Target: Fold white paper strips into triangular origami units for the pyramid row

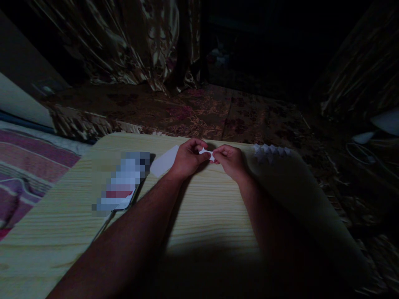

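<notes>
Near the table's far edge, a small folded white paper piece (pixel 204 151) with pointed corners is pinched between both hands. My left hand (pixel 188 161) closes thumb and fingers on its left part. On its right end, my right hand (pixel 231 162) pinches with thumb and fingertips. The fingers cover part of the paper. Just left of my left hand lies a flat white sheet of paper (pixel 164 161). Beyond my right hand, several small pale star-shaped folded papers (pixel 272 150) are lined up by the table's back right edge.
The light wooden table (pixel 212 207) carries a pixelated, phone-like flat object (pixel 124 180) on the left, with a cable running toward me. Behind the table is a dark patterned cloth surface (pixel 193 110) below curtains (pixel 149 41). Striped bedding (pixel 28 162) lies at the left.
</notes>
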Demonstrator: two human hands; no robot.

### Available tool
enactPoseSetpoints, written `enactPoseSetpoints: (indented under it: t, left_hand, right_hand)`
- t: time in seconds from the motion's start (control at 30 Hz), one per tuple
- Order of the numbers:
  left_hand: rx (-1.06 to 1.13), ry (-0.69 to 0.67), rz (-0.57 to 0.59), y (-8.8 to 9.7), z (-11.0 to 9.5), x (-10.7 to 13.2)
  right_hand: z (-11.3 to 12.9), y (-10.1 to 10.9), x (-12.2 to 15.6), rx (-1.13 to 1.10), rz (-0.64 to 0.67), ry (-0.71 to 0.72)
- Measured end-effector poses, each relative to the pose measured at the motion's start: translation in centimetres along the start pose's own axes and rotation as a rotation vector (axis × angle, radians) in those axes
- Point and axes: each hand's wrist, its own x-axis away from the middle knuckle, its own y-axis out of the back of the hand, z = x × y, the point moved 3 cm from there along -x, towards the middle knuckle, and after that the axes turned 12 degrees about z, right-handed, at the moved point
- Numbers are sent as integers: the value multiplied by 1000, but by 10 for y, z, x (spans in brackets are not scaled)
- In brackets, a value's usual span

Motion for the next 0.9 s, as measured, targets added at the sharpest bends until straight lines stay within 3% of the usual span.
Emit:
enactPoseSetpoints:
  t: [0.9]
  left_hand:
    - [-45,-38,22,-6,-5,0]
  right_hand:
    - [-4,3,0,126,13,53]
